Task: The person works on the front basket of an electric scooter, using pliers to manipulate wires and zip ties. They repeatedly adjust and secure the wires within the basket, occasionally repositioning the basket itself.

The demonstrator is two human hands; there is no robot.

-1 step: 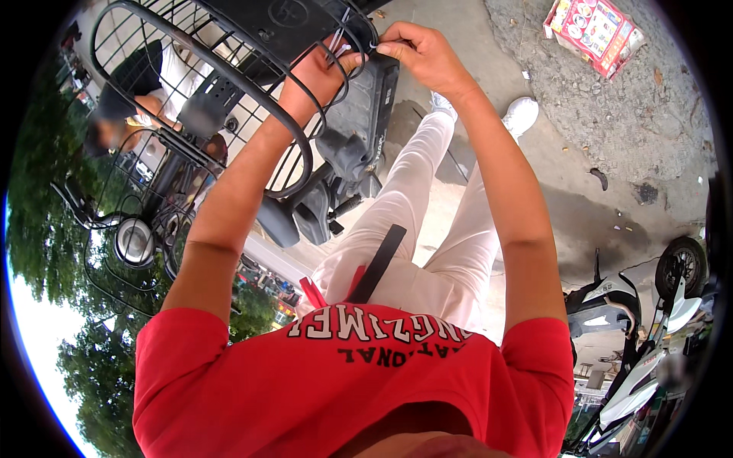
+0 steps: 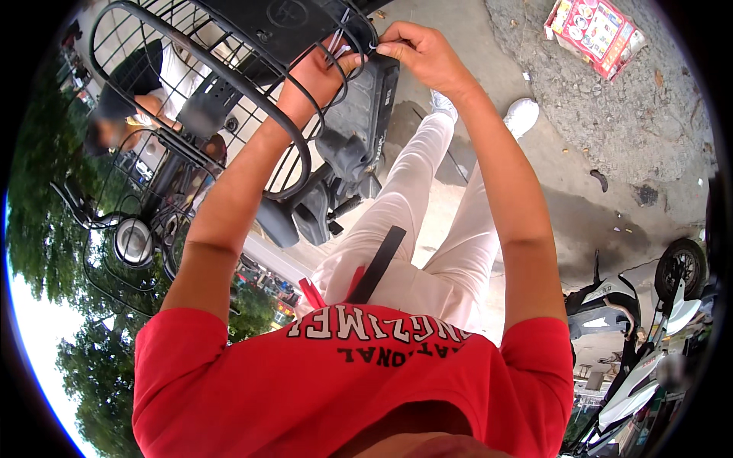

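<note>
My left hand (image 2: 313, 82) reaches into the black wire basket (image 2: 304, 162), its fingers closed near several thin white ties (image 2: 336, 47) at the rim beside a black plastic panel (image 2: 290, 17); what it grips is partly hidden. My right hand (image 2: 424, 57) is at the basket's right edge, thumb and forefinger pinched on a small white tie there. A dark grey vehicle body (image 2: 340, 153) sits below the basket.
A person in a dark top (image 2: 134, 84) is beyond the basket at left, near a scooter's round lamp (image 2: 131, 243). A red printed box (image 2: 592, 37) lies on the concrete (image 2: 634, 122) at upper right. A white two-wheeler (image 2: 611, 313) stands at lower right.
</note>
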